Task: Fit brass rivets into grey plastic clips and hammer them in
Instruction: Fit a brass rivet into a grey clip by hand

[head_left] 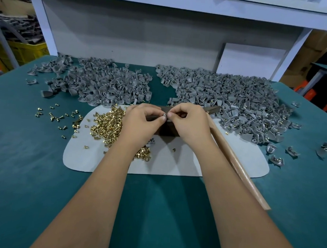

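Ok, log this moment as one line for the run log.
stage: fitting rivet into clip | left hand: pinching small grey clip | right hand: pinching same clip | hammer: lying on mat, unheld | rivet pile: left of hands

My desk [29, 182] is plain teal, the mat [175, 163] pale grey, rivets [108, 124] shiny brass, clips [238, 94] dull grey.

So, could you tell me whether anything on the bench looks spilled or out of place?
Yes. Loose brass rivets lie scattered on the green cloth, off the white mat that holds the main rivet heap. A few grey clips also sit apart from the right pile. Both hands pinch a small clip between them.
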